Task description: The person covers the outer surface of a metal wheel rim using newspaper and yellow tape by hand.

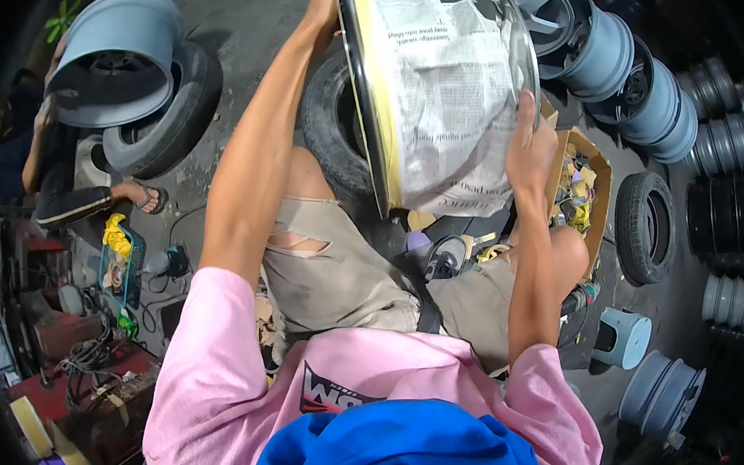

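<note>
Between my two hands is a wheel rim, tilted on its side above a tire. Newspaper covers its barrel, and yellow masking tape runs along the paper's edge beside a black lip. My left hand grips the black lip at the far left, its fingers partly hidden behind it. On the right, my right hand closes on the opposite edge, thumb up along the rim and the other fingers mostly out of sight. Beneath the rim lies a black tire, partly covered by it.
A cardboard box of scraps stands by my right knee. Grey rims are stacked at the far right, near a standing tire and a light blue stool. At left, another person's hand touches a grey rim; a basket sits nearer.
</note>
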Available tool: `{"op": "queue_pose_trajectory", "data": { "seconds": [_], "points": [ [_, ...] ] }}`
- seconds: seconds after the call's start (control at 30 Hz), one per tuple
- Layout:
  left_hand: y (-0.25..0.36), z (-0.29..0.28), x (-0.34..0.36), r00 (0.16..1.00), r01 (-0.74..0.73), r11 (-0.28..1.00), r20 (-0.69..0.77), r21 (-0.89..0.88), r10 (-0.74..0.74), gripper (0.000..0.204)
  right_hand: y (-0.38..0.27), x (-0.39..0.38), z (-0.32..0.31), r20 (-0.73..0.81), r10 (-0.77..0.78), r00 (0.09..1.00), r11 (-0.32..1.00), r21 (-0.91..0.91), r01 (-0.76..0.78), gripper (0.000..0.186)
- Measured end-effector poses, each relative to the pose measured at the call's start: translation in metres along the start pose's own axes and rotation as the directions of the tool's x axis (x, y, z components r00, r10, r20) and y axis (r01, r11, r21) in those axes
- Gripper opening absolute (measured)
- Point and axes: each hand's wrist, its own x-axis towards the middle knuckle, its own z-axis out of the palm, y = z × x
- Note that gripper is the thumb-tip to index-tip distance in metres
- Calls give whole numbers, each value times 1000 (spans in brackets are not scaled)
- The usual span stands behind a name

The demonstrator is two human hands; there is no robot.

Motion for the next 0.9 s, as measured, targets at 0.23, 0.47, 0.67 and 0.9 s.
{"op": "queue_pose_trajectory", "data": {
  "seconds": [0.23,0.47,0.67,0.9],
  "points": [
    [-51,-49,93,990,87,967,-86,-240,-111,95,-34,79,72,100,-122,987,987,-91,131,64],
    [-41,-27,94,996,58,988,80,-144,-46,80,-31,83,60,-9,-175,985,984,-23,174,62],
    [-46,-27,59,992,69,992,117,-110,-57,67,-11,31,34,-308,-264,914,931,165,325,32],
    [-46,-29,28,992,53,992,119,-114,-39,52,31,-87,74,-22,-380,925,919,105,380,12]
  ]
}}
